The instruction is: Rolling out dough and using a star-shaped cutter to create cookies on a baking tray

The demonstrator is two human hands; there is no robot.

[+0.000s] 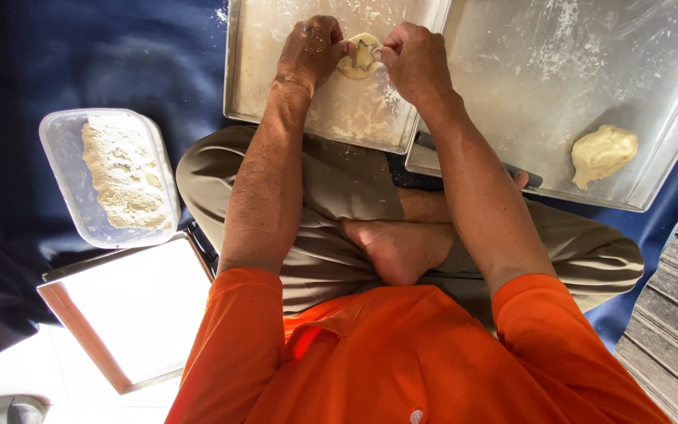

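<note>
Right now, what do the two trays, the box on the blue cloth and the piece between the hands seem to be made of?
Trays: probably metal, dull silver sheet with folded rims, dusted white.
Box: seemingly clear plastic; the crumbly tan filling shows through its rounded walls.
Piece, pinched by left hand and right hand: likely soft dough, pale yellow and matte, like the lump on the right tray.

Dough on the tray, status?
Left hand and right hand pinch dough disc over floured tray. Spare lump apart, on right tray.

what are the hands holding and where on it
A small round piece of dough, pinched at its left edge by the left hand and its right edge by the right hand.
</note>
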